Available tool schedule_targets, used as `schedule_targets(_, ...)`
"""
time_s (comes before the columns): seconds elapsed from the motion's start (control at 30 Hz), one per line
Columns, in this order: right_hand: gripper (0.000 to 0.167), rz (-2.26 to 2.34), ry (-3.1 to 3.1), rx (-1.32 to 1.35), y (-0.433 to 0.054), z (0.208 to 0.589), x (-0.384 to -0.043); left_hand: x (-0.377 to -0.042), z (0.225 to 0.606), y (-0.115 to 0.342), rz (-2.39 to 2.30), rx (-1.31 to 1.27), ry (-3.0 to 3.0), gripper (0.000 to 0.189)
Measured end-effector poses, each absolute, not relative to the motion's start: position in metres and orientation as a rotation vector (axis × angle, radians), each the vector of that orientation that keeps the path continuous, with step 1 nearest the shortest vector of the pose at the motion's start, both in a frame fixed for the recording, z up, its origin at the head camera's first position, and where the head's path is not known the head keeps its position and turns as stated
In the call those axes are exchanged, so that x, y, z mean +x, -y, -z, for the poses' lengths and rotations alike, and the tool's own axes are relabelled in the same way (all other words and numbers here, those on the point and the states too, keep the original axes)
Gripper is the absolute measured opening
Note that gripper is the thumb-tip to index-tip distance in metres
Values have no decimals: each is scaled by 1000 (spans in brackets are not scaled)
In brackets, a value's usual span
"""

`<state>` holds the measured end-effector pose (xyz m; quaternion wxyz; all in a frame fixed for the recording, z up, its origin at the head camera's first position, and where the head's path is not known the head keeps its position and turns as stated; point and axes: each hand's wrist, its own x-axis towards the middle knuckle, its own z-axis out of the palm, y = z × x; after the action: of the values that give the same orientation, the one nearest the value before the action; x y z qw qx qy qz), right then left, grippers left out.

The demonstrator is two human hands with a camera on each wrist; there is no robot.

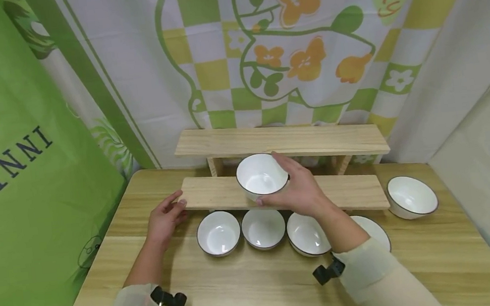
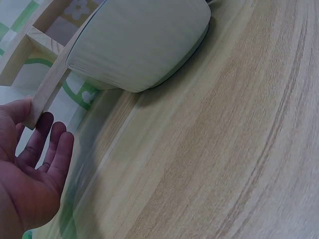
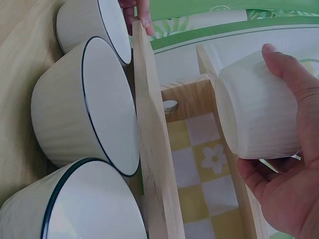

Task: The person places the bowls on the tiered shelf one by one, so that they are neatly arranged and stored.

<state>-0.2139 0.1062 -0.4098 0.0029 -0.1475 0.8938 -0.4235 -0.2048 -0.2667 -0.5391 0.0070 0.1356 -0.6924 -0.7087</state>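
Observation:
My right hand (image 1: 298, 187) grips a white bowl (image 1: 261, 173) with a dark rim, thumb on one side and fingers on the other. In the head view this bowl overlaps the lower board of a two-tier wooden shelf (image 1: 352, 191); in the right wrist view its base faces the upper board (image 3: 207, 64). My left hand (image 1: 164, 220) pinches the left end of the lower board, the thumb on one face and the fingertips at the other, as the left wrist view (image 2: 37, 174) shows of that hand.
Several matching bowls stand in a row before the shelf, among them a left one (image 1: 218, 233), a middle one (image 1: 264, 228) and one partly behind my right forearm (image 1: 308, 233). Another bowl (image 1: 412, 196) sits right of the shelf. A patterned curtain (image 1: 272, 70) hangs behind the wooden table (image 1: 242, 293).

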Motion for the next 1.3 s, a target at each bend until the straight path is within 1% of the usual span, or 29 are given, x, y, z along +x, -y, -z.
schedule_targets(0.43,127,1302,-2833,-507,-88,401,-225,-207,537,270,2277,479,2162,54)
schedule_targets(0.7,127,1301,-2833,-531,-79,396,-235,-206,538,268,2252,449,2169,56)
schedule_targets(1.17,127,1340,-2841,-512,-64,394,-251,-209,545,269,2246,432,2135,55)
schedule_targets(1.3,127,1346,-2844,-524,-57,390,-258,-208,540,268,2286,448,2119,54)
